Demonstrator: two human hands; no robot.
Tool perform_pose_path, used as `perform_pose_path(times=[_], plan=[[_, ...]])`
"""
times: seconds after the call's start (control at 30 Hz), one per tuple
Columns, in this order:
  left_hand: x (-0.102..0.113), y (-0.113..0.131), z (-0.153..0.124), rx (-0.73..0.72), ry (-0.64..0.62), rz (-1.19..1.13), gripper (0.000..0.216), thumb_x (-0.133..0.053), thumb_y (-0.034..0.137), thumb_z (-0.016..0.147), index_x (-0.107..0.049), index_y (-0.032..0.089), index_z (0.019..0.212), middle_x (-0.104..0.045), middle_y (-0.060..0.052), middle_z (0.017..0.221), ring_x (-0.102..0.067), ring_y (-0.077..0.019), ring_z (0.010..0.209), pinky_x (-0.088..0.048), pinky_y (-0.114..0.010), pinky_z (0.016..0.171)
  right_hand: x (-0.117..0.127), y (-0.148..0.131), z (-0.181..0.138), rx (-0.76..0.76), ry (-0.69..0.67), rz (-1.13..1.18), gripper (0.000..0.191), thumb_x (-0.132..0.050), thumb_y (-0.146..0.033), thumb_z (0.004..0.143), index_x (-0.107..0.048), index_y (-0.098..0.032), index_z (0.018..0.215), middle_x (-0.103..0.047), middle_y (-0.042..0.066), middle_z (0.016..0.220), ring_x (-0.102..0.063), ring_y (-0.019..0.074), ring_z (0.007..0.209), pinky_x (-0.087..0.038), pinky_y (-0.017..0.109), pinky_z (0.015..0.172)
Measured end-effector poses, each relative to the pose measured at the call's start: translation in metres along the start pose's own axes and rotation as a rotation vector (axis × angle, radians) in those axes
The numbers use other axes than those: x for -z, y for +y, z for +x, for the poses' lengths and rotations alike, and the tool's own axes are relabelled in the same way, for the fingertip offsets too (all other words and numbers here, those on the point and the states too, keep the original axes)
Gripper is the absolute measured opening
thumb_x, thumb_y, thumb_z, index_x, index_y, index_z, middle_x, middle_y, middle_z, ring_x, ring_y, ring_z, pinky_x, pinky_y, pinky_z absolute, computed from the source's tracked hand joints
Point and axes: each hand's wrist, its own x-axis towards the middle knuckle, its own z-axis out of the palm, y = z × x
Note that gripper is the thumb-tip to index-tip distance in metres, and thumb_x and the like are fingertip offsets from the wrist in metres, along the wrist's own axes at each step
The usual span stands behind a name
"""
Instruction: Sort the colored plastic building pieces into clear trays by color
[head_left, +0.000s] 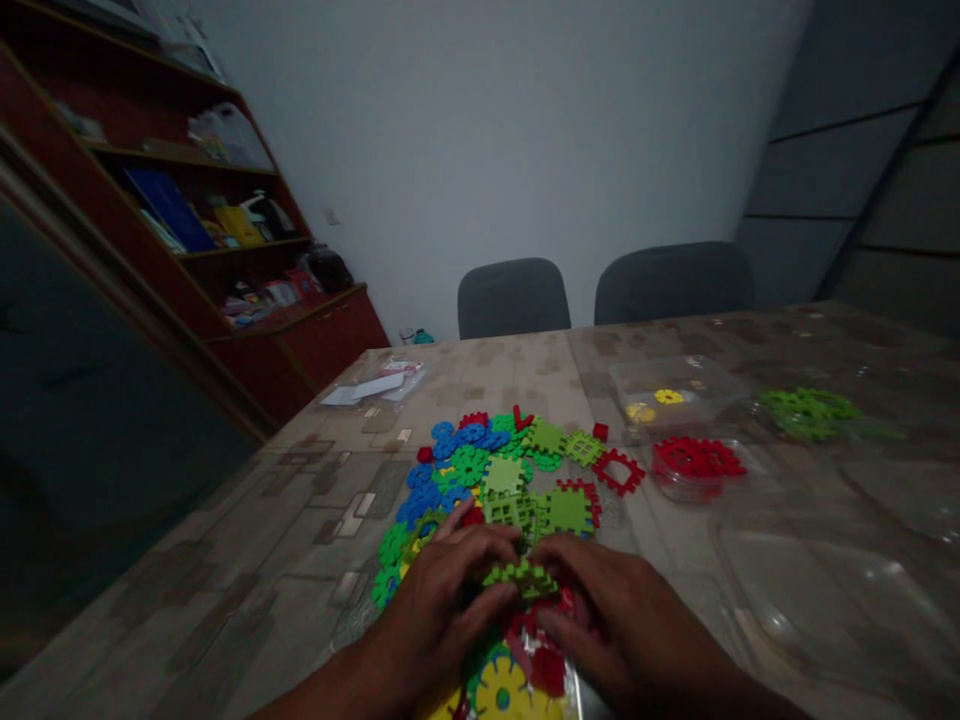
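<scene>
I have the left hand [450,590] and right hand [622,598] both gripping a green piece [523,577] between them, near the heap [466,467] on the tabletop [262,570]. Beyond the right hand I see red pieces [697,456].

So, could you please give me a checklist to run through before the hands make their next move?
1. Left hand on the light-green notched plastic piece: ok, thumb and fingers are at its left end.
2. Right hand gripping the same piece: cannot tell, its fingers are close but contact is unclear.
3. Piece joined to another: cannot tell, the fingers hide too much.
4. Red notched square plastic frame inside a container: not ok, it lies on the table.
5. Yellow round notched plastic disc apart from the hands: ok, it is beyond them, to the right.
</scene>
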Motion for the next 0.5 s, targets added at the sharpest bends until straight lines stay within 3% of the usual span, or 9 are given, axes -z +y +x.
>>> perform_pose_path(times=[0.17,0.3,0.4,0.5], plan=[[0.024,0.002,0.010,-0.023,0.055,-0.021,0.012,-0.060,0.028,0.096,-0.061,0.026,0.108,-0.073,-0.003,0.112,-0.063,-0.0246,0.118,-0.030,-0.054,0.117,0.015,-0.002,0.000,-0.034,0.019,-0.046,0.018,-0.045,-0.018,0.087,-0.057,-0.022,0.099,-0.067,0.002,0.082,-0.061,0.0162,0.068,-0.042,0.027,0.058],[0.037,-0.016,0.019,0.052,0.149,0.089,0.023,-0.048,0.024,0.101,-0.059,0.027,0.121,-0.067,-0.007,0.126,-0.060,-0.0266,0.123,-0.036,-0.057,0.112,0.050,-0.003,0.004,-0.140,0.146,-0.121,0.020,-0.039,-0.026,0.096,-0.058,-0.021,0.103,-0.067,0.005,0.086,-0.063,0.0179,0.074,-0.046,0.031,0.065],[0.032,-0.027,0.020,0.025,0.003,0.182,0.037,-0.053,0.025,0.099,-0.051,0.029,0.136,-0.060,-0.008,0.139,-0.050,-0.0312,0.134,-0.030,-0.063,0.114,0.064,0.001,0.008,-0.171,0.213,-0.148,0.025,-0.038,-0.033,0.097,-0.059,-0.022,0.098,-0.068,0.006,0.087,-0.065,0.0203,0.078,-0.049,0.034,0.069],[0.023,-0.029,0.017,0.000,-0.130,0.236,0.045,-0.060,0.027,0.097,-0.047,0.030,0.140,-0.057,-0.007,0.143,-0.042,-0.0329,0.140,-0.021,-0.067,0.116,0.063,0.010,0.009,-0.173,0.189,-0.118,0.027,-0.038,-0.036,0.096,-0.061,-0.022,0.095,-0.069,0.007,0.091,-0.066,0.0216,0.084,-0.051,0.036,0.074]])
